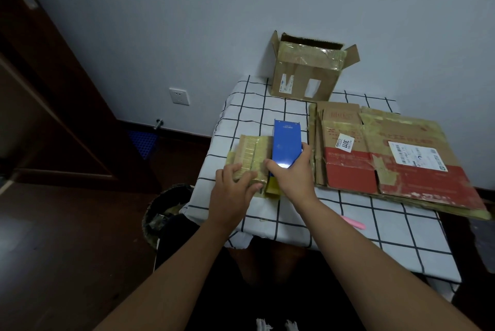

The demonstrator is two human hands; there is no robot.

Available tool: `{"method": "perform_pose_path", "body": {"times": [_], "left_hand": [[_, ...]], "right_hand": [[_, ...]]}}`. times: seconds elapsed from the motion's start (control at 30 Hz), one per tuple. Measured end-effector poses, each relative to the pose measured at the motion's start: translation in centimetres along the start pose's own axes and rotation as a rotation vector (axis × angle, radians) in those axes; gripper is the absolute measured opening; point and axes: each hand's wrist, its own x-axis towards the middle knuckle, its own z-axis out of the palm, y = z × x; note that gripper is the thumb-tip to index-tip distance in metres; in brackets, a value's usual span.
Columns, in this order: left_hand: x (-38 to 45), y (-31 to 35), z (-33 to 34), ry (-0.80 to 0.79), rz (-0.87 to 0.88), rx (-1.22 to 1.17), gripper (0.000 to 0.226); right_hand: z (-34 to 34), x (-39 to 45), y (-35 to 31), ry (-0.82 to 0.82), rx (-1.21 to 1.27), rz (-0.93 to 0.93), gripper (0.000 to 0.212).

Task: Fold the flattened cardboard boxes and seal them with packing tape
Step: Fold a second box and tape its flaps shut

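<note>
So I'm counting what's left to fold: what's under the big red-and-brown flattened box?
More flattened cardboard shows at the left edge of the red-and-brown flattened box, on the checked tablecloth. How many sheets cannot be seen.

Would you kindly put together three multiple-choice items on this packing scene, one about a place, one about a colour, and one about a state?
1. Where does the stack of flattened cardboard lie on the table?
A. On the right side
B. At the near left corner
C. Inside the open box

2. What colour is the tape dispenser?
A. Red
B. Blue
C. Green

3. In what state is the open box by the wall?
A. Taped shut on top
B. Lying flattened
C. Standing with its top flaps open

Answers:
1. A, the stack lies to the right of both hands.
2. B, the body that the right hand grips is blue.
3. C, its flaps stand outward and the dark inside shows, while the left hand presses on the small box.
</note>
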Motion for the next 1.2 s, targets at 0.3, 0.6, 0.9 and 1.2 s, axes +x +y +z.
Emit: {"method": "perform_pose_path", "body": {"times": [0.3,0.6,0.9,1.2], "left_hand": [[-0.2,0.0,-0.8,-0.051,0.005,-0.014,0.031],[0.0,0.3,-0.9,-0.06,0.003,-0.009,0.044],[0.5,0.9,-0.6,-0.066,-0.06,0.018,0.027],[0.3,-0.9,-3.3,-0.165,-0.238,-0.454,0.052]], "right_hand": [[0.0,-0.2,-0.2,-0.005,0.003,0.008,0.08],[0.0,-0.2,-0.1,-0.005,0.012,0.0,0.077],[-0.1,-0.4,0.1,-0.007,-0.005,-0.006,0.081],[0.2,-0.3,0.0,-0.038,-0.037,-0.022,0.083]]}}
